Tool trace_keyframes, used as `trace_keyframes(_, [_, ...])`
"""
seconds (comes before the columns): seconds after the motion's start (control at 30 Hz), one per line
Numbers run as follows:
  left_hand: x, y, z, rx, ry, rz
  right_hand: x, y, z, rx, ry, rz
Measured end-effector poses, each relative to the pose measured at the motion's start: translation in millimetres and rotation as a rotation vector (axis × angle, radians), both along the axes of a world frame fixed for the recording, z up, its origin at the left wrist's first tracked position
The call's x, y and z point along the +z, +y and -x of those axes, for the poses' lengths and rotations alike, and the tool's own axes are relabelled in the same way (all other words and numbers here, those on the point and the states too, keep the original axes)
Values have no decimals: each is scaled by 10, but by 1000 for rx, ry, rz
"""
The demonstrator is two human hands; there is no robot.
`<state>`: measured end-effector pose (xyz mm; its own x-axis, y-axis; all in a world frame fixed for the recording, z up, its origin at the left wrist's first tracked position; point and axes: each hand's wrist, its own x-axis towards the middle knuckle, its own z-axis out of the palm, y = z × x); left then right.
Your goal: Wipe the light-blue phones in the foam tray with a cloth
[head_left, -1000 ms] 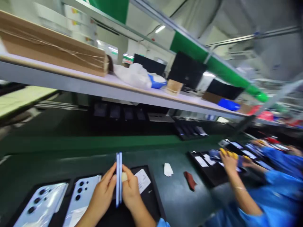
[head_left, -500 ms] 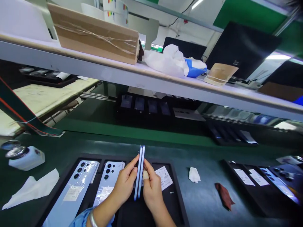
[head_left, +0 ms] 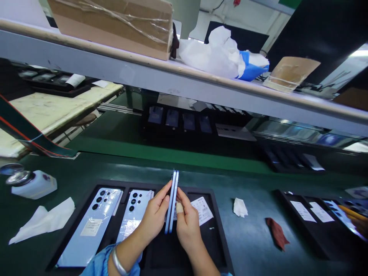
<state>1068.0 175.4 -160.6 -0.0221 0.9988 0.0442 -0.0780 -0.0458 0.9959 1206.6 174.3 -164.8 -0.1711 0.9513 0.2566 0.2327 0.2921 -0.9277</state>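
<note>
Left hand point(head_left: 155, 219) and right hand point(head_left: 188, 226) are close together, each pinching one face of a light-blue phone point(head_left: 172, 199). The phone is held upright and edge-on to the camera, over the third compartment of a black tray point(head_left: 201, 190) on the green bench point(head_left: 253, 249). A white label point(head_left: 202, 210) lies in that compartment. Two more blue phones point(head_left: 94, 222) lie camera side up in the compartments to the left. White cloth point(head_left: 43, 220) and a dispenser bottle point(head_left: 31, 184) are at far left.

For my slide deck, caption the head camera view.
Left hand and right hand pinch a blue phone edge-on over a black tray on a green bench.
</note>
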Motion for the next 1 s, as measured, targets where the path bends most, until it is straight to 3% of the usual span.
trace_keyframes(0.73, [-96,25,5,46,57,43,18,50,26,-39,37,62])
trace_keyframes(0.87, [-85,39,37,27,51,24,16,50,27,-27,0,39])
trace_keyframes(1.0, [-5,8,56,-12,-55,-32,-13,22,35,10,98,-49])
